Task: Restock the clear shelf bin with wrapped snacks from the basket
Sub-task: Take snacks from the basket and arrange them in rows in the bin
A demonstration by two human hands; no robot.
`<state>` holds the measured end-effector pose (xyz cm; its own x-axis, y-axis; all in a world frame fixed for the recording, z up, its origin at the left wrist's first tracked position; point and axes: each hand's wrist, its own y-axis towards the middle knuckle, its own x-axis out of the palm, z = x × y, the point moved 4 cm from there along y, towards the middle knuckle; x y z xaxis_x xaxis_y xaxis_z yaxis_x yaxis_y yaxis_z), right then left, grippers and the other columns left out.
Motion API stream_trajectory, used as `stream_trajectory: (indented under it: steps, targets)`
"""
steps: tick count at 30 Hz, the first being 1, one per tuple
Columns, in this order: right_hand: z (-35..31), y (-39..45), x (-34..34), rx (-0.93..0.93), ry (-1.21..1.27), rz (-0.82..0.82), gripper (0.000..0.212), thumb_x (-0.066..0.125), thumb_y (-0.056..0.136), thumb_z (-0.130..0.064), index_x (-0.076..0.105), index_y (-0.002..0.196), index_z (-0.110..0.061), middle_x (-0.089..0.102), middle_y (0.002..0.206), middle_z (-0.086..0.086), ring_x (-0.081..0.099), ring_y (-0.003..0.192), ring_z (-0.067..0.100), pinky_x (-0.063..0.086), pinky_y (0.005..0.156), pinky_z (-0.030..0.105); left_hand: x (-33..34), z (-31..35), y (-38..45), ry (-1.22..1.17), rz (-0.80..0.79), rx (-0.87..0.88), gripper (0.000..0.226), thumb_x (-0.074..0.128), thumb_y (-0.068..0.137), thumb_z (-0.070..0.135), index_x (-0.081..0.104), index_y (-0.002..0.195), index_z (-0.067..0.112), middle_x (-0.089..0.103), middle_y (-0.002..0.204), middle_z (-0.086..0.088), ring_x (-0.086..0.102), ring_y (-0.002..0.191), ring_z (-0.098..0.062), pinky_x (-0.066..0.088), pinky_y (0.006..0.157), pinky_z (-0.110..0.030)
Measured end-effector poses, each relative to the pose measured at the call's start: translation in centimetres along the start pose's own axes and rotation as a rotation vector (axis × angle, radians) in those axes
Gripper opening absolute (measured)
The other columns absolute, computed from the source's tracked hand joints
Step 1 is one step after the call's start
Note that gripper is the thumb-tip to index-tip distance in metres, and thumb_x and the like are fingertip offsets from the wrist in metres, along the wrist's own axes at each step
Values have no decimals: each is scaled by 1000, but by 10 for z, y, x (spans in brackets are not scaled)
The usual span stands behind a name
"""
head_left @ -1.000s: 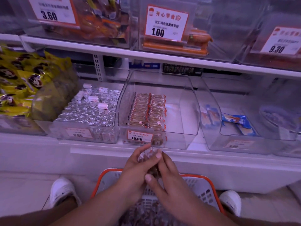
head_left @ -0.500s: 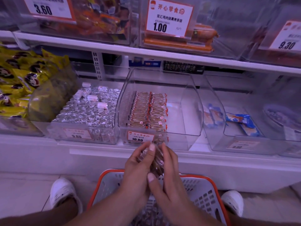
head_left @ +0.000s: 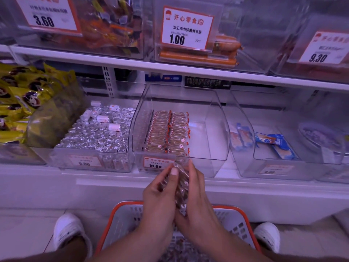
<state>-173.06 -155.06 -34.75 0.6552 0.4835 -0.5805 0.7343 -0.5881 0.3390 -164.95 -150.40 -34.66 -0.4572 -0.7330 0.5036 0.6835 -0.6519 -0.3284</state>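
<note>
A stack of clear-wrapped brown snacks [head_left: 181,188] is pressed between my left hand [head_left: 159,193] and my right hand [head_left: 196,193], held upright just below the front lip of the clear shelf bin [head_left: 217,118]. Two neat rows of the same snacks [head_left: 167,133] fill the bin's left half; its right half is bare. A 10.80 price tag [head_left: 155,163] sits on the bin's front. Under my forearms stands the white basket with an orange rim [head_left: 238,210], with more wrapped snacks [head_left: 181,244] showing in its bottom.
Left of the clear shelf bin stands a bin of silver foil rolls [head_left: 94,135], then yellow packets [head_left: 22,103]. On the right a clear bin holds blue packets [head_left: 272,144]. An upper shelf [head_left: 132,63] overhangs the bins. My white shoes [head_left: 68,233] flank the basket.
Both hands have risen out of the basket with the snack stack, moving up and forward to just below the bin's front edge.
</note>
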Motion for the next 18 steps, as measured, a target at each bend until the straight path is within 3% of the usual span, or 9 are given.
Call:
stream_trajectory:
  steps: [2, 6, 8, 10, 12, 14, 16, 18]
  targets:
    - [-1, 3, -2, -9, -7, 0, 101, 59, 93, -31, -25, 143, -55, 14, 155, -9, 30, 142, -3, 30, 112, 15, 1, 3, 1, 0, 22, 14, 33, 75, 84, 17, 71, 116, 16, 78, 97, -5, 75, 89, -19, 59, 69, -23]
    - [-6, 10, -5, -67, -8, -20, 85, 53, 94, -33, -8, 154, -38, 21, 154, -9, 37, 140, 4, 38, 111, 24, -1, 11, 1, 86, 82, 103, 29, 78, 80, 20, 72, 109, 22, 77, 86, -7, 69, 68, -17, 55, 58, -26]
    - [-8, 18, -16, -74, 3, -22, 85, 58, 92, -33, 0, 153, -43, 25, 149, -21, 39, 135, -6, 36, 107, 14, 4, 22, 1, 155, 26, 147, 29, 76, 82, 25, 71, 110, 25, 76, 99, -7, 71, 80, -18, 56, 72, -33]
    - [-7, 29, -35, -53, 57, -22, 87, 66, 89, -35, 9, 154, -40, 34, 143, -25, 44, 128, -9, 37, 103, 9, 10, 33, 1, 247, -145, 156, 45, 82, 77, 33, 66, 119, 31, 73, 113, 4, 71, 99, -16, 56, 87, -36]
    - [-7, 40, -59, -47, 82, -34, 91, 70, 83, -41, 14, 155, -37, 46, 137, -21, 50, 127, -2, 40, 103, 15, 16, 50, 0, 418, -381, 211, 81, 86, 68, 37, 47, 139, 38, 67, 124, 17, 66, 112, -9, 54, 95, -32]
    - [-10, 54, -80, -62, 66, -96, 96, 73, 77, -47, 15, 154, -41, 52, 134, -23, 54, 124, 1, 42, 103, 18, 24, 75, 3, 858, -564, 399, 112, 87, 60, 51, 20, 149, 53, 44, 145, 28, 47, 130, 6, 41, 106, -24]
    - [-12, 70, -96, -92, 17, -167, 100, 75, 75, -47, 14, 154, -42, 57, 129, -24, 57, 119, 0, 45, 101, 21, 41, 100, 11, 1202, -729, 575, 122, 89, 58, 54, 6, 147, 61, 24, 152, 36, 29, 137, 15, 30, 111, -14]
    - [-11, 85, -107, -85, 10, -214, 106, 78, 73, -44, 9, 153, -46, 62, 123, -26, 61, 113, -3, 49, 97, 21, 65, 116, 25, 1268, -876, 544, 125, 95, 58, 40, 10, 147, 61, 37, 144, 36, 40, 130, 16, 34, 105, -6]
